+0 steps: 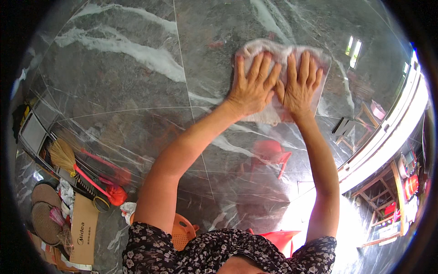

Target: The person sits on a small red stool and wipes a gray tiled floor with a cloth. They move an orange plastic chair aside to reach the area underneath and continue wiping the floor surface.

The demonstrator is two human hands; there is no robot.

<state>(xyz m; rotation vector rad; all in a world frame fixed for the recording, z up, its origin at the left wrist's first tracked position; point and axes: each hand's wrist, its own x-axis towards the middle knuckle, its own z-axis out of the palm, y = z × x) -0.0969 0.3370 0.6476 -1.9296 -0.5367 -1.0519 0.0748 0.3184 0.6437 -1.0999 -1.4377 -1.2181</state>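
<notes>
My left hand (253,85) and my right hand (301,82) lie side by side, palms down, on a pinkish-white cloth (261,116). Both press it flat against a glossy grey marble-patterned tiled wall (137,85) with white veins. The fingers are spread a little and point towards the picture's top; the thumbs are close together. The cloth's upper edge is bunched and slightly blurred. It spreads beyond the fingertips and below the palms. Thin tile joints run beside and beneath the cloth.
At lower left are a straw broom (63,154), a cardboard box (84,229), woven round items (46,219) and a red plastic bag (116,195). An orange plastic basket (181,233) and a red stool (280,238) stand near my body. A bright doorway frame (386,133) and a wooden rack (398,198) are at right.
</notes>
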